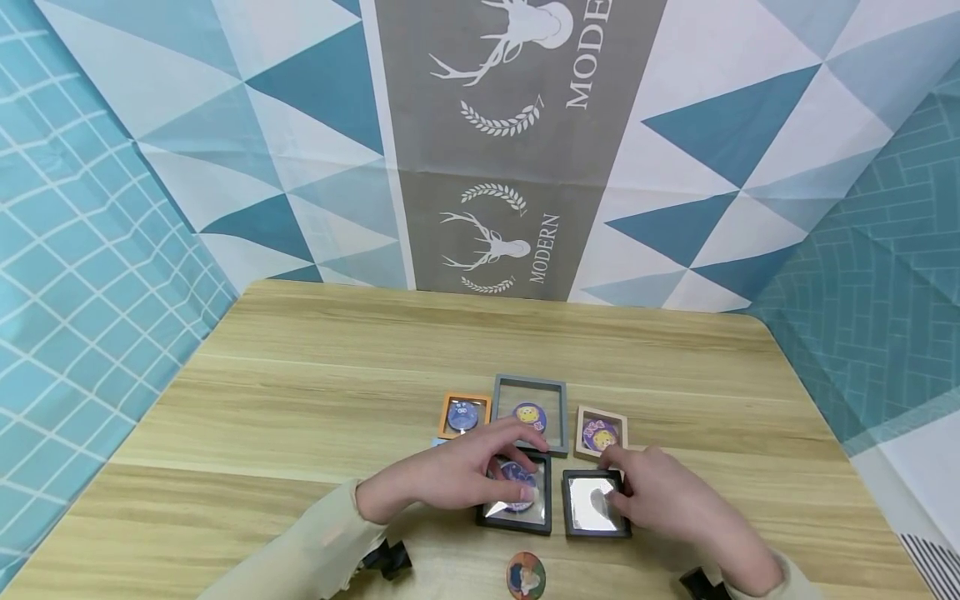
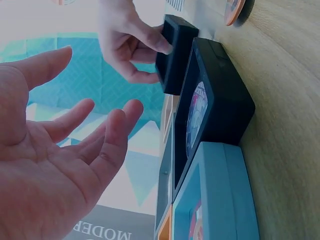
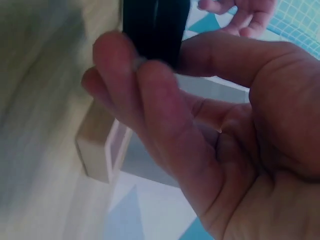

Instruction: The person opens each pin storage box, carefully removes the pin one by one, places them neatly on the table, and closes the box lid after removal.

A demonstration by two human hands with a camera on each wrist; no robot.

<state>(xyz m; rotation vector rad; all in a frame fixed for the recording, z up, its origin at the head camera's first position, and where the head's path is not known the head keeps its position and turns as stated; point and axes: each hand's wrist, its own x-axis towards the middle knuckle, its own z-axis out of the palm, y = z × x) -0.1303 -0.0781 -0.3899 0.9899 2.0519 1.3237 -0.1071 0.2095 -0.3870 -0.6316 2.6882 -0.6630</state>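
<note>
My right hand (image 1: 667, 493) grips a small black display frame (image 1: 595, 505) by its edge, fingers and thumb on its right side. In the right wrist view, thumb and fingertips hold the black frame (image 3: 156, 30) between them. My left hand (image 1: 463, 473) hovers with spread fingers above a larger black frame (image 1: 547, 498), which has a dark blue round badge (image 1: 516, 485) inside. In the left wrist view, the left hand's fingers stand apart from the frames. The small black frame's clear window shows a bright reflection.
Behind the hands lie an orange frame (image 1: 444, 417), a grey frame (image 1: 563, 417) and a light wood frame (image 1: 581, 429), each with a round badge. A light blue frame (image 2: 220, 185) is mostly hidden under the left hand. One loose round badge (image 1: 526, 576) lies near the front.
</note>
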